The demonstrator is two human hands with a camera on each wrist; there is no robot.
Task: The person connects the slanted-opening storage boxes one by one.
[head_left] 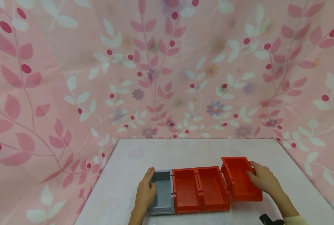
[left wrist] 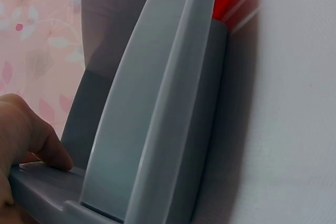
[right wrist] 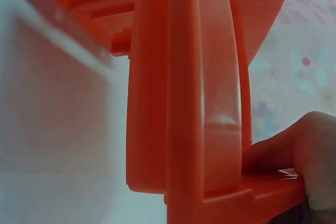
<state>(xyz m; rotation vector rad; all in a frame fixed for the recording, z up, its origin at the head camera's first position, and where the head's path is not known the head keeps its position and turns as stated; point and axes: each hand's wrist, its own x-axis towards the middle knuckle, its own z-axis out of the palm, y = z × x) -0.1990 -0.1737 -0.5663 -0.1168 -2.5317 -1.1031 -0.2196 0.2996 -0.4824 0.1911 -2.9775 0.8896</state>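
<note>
My left hand point(head_left: 145, 192) grips the left side wall of a grey plastic bin point(head_left: 162, 195), thumb over the rim on the inside. Two red bins, one point(head_left: 185, 192) beside the grey bin and another point(head_left: 212, 189) to its right, stand side by side in a row with it. My right hand point(head_left: 264, 178) holds a third red bin point(head_left: 238, 179) by its right wall, thumb inside. This bin sits a little farther back than the row and slightly turned, its left edge close to the neighbouring red bin. In the right wrist view, the held red bin point(right wrist: 184, 98) appears near the table surface.
A white-covered table point(head_left: 195, 151) lies under the bins, its far edge meeting a pink curtain point(head_left: 161, 68) with a leaf print. Near my right wrist, a black object point(head_left: 265, 219) shows at the bottom edge of the head view.
</note>
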